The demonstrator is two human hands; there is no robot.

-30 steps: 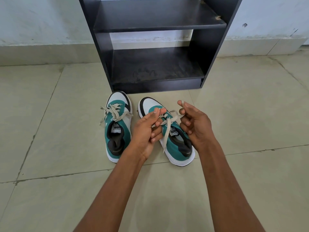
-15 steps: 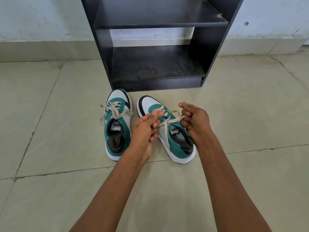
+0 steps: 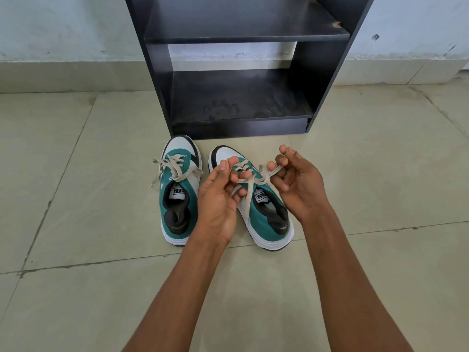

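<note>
Two teal, white and black sneakers stand side by side on the tiled floor, toes toward the rack. The left sneaker (image 3: 178, 196) has its beige laces tied in a bow. Over the right sneaker (image 3: 264, 217), my left hand (image 3: 220, 196) pinches one part of the beige shoelace (image 3: 250, 189) between thumb and fingers. My right hand (image 3: 297, 181) holds the other end of that lace with curled fingers, pulled out to the right. The lace crosses between both hands, and one strand hangs down over the shoe's side.
A black two-shelf shoe rack (image 3: 241, 97) stands just behind the sneakers against the pale wall (image 3: 63, 29), its shelves bare. Beige floor tiles (image 3: 380, 161) spread to either side and toward me.
Both hands have lifted and spread a little, drawing the right sneaker's lace out sideways. The right hand's fingers have uncurled somewhat. The sneakers have stayed in place.
</note>
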